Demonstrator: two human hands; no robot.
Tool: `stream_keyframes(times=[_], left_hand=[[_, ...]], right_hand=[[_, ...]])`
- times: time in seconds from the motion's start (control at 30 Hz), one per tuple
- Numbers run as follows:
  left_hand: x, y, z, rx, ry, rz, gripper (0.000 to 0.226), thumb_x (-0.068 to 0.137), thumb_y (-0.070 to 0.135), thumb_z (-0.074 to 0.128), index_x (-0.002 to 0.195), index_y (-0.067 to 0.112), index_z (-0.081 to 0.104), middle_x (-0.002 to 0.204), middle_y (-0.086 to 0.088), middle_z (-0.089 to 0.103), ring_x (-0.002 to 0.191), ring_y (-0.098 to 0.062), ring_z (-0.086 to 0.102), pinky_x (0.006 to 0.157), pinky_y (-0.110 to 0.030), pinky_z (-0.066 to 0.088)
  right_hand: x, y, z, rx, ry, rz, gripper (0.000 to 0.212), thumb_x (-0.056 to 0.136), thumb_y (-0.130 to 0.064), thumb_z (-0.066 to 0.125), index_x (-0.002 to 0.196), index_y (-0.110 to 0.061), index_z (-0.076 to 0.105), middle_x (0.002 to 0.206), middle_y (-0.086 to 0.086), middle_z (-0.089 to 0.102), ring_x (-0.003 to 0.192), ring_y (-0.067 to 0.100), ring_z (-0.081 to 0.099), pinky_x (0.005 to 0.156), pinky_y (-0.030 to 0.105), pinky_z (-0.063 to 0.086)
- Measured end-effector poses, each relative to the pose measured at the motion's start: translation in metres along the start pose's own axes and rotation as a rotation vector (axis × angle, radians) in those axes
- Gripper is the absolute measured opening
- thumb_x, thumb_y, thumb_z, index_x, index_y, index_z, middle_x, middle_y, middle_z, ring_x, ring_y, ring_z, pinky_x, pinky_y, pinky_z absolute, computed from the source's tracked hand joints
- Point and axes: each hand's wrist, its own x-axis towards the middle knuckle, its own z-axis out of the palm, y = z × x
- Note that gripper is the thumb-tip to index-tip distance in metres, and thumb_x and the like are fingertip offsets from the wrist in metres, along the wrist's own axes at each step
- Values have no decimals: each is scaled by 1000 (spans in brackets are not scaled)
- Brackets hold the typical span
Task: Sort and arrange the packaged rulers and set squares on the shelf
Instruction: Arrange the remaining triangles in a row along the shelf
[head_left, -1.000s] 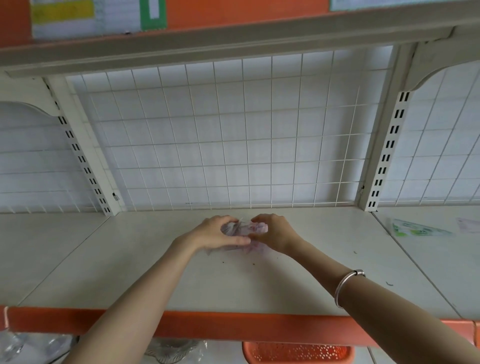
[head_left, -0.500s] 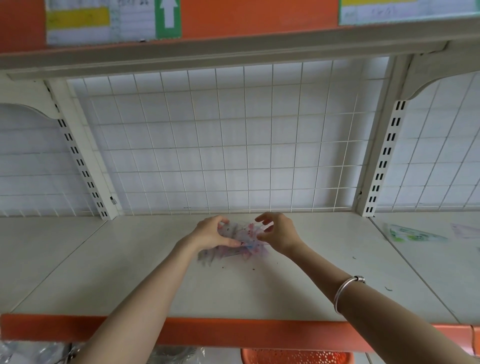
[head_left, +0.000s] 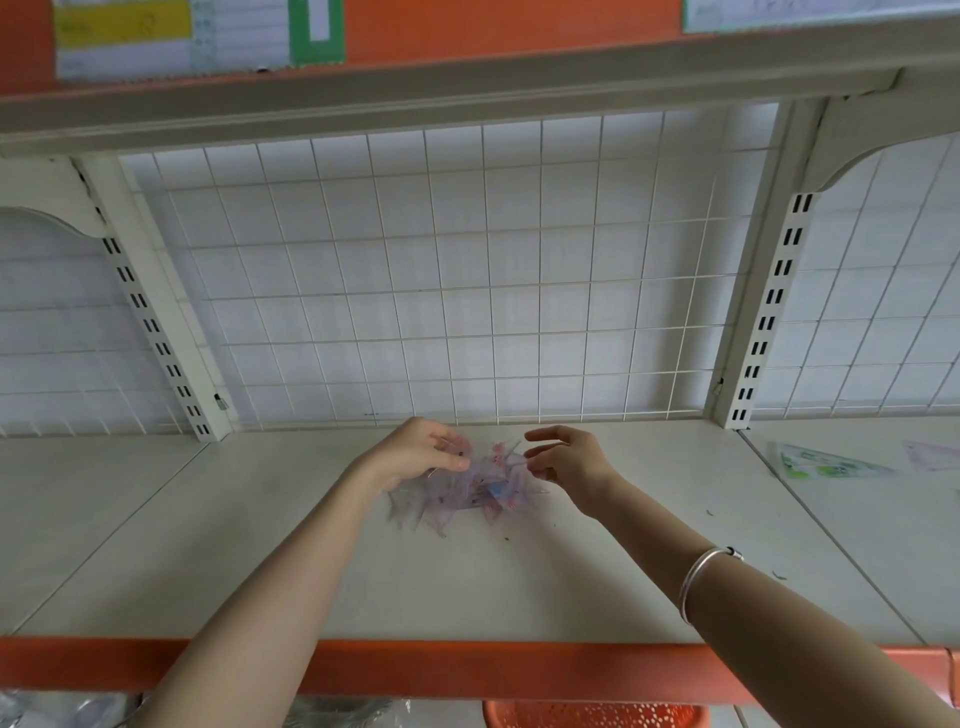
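Nearest us, a silver bangle (head_left: 701, 577) circles the right forearm above the pale shelf (head_left: 467, 587). Further in, our left hand (head_left: 421, 457) pinches the top of a pile of clear packaged set squares (head_left: 457, 501), which spills below and right of the grip. Our right hand (head_left: 566, 460) is just right of it, fingers loose and holding nothing. A wire grid (head_left: 467, 270) stands behind.

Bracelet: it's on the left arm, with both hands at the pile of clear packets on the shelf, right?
Not the left: the head view shows the bracelet on the right arm. The left hand and right hand are indeed both at the pile of clear packets on the shelf.
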Motion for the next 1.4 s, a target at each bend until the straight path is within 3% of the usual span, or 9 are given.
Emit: stream_keyframes(times=[0.23, 0.4, 0.63, 0.73, 0.8, 0.9, 1.1, 1.2, 1.4], left_hand=[[-5, 31, 10, -391, 107, -31, 13, 81, 1, 71, 93, 5, 70, 82, -4, 70, 66, -8, 54, 51, -11, 44], [1, 38, 34, -579, 235, -54, 13, 73, 4, 79, 83, 7, 71, 70, -3, 66, 64, -11, 55, 57, -18, 44], [3, 58, 73, -661, 319, -47, 23, 66, 17, 86, 68, 10, 65, 62, -1, 63, 56, -11, 53, 57, -22, 45], [3, 65, 80, -657, 236, -32, 16, 72, 18, 82, 78, 9, 70, 78, -7, 71, 72, -18, 63, 73, -31, 53], [2, 69, 82, -747, 83, 3, 15, 78, 4, 74, 92, 8, 70, 91, -9, 72, 84, -20, 66, 83, -30, 54], [2, 76, 88, -776, -69, 13, 35, 83, -9, 62, 112, 9, 64, 101, -3, 71, 82, -11, 69, 74, -22, 56], [8, 82, 100, -777, 68, 38, 29, 86, -11, 59, 114, -6, 60, 92, -12, 69, 81, -17, 67, 69, -22, 58], [14, 84, 105, -726, 144, 47, 31, 83, -10, 64, 113, -7, 56, 88, -17, 67, 78, -20, 65, 66, -20, 57], [20, 97, 114, -633, 93, 20, 13, 85, -4, 64, 90, 6, 58, 85, -11, 71, 74, -17, 57, 59, -19, 45]], right_hand=[[-2, 0, -8, -34, 6, -31, 20, 84, 11, 54, 98, 1, 65, 76, 10, 60, 64, 18, 54, 64, 22, 50], [-14, -9, -12, 71, -94, -83, 15, 89, -10, 62, 97, 2, 66, 78, 9, 64, 66, 19, 58, 63, 23, 49], [-30, -11, -25, 89, -92, -111, 6, 83, -3, 68, 79, -2, 64, 72, 10, 64, 61, 17, 58, 57, 19, 48], [-34, -13, -40, 112, -45, -84, 4, 82, -3, 68, 80, -3, 64, 74, 12, 65, 63, 19, 60, 58, 21, 49], [-34, -15, -53, 160, -2, -49, 3, 82, -2, 67, 84, -2, 64, 77, 14, 66, 63, 20, 62, 59, 22, 51], [-32, -16, -69, 234, 43, -7, 3, 83, 0, 64, 83, -2, 64, 76, 12, 67, 63, 21, 67, 58, 22, 54], [-27, -21, -103, 544, 136, 1, 11, 89, 6, 53, 82, -2, 55, 72, 12, 68, 66, 24, 69, 66, 29, 58], [-30, -25, -121, 460, 112, -25, 15, 92, 1, 52, 82, -10, 57, 73, 7, 63, 70, 21, 64, 72, 32, 54], [-31, -35, -141, 110, -89, -124, 35, 93, -1, 50, 116, -21, 66, 78, 0, 56, 69, 12, 54, 69, 28, 48]])
